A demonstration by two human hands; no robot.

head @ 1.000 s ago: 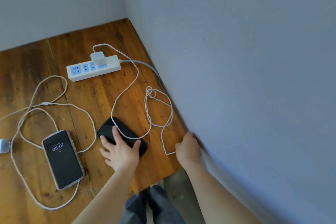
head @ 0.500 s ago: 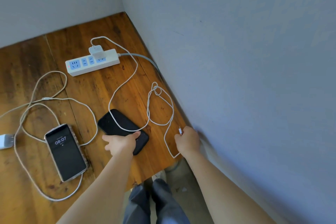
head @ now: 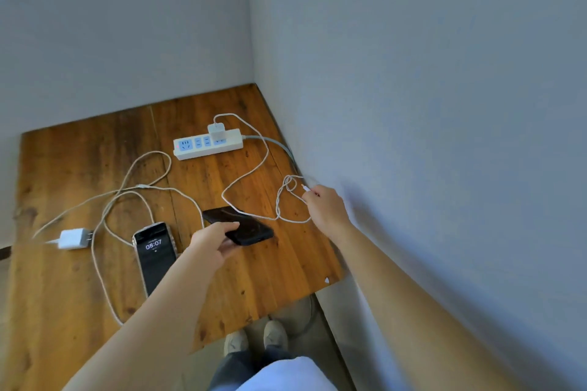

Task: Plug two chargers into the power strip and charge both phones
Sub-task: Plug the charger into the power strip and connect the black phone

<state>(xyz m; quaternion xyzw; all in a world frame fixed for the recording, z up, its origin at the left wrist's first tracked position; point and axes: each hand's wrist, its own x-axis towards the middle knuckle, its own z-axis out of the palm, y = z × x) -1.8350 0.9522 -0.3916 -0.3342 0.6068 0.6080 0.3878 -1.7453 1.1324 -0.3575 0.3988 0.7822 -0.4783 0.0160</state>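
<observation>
A white power strip lies at the back of the wooden table, with one white charger plugged into it. That charger's cable loops forward to my right hand, which pinches its connector end. My left hand grips the near end of a black phone, lifting it slightly. A second phone with its screen lit lies to the left. A second white charger lies unplugged at the table's left edge, and its cable loops around the lit phone.
Grey walls close the table in at the back and right. The table's front edge is near my feet on the floor. The strip's own grey cord runs off toward the right wall.
My right hand has risen from the table's front corner with the cable's connector end. My left hand went from lying flat on the black phone to gripping its end. The camera pulled back.
</observation>
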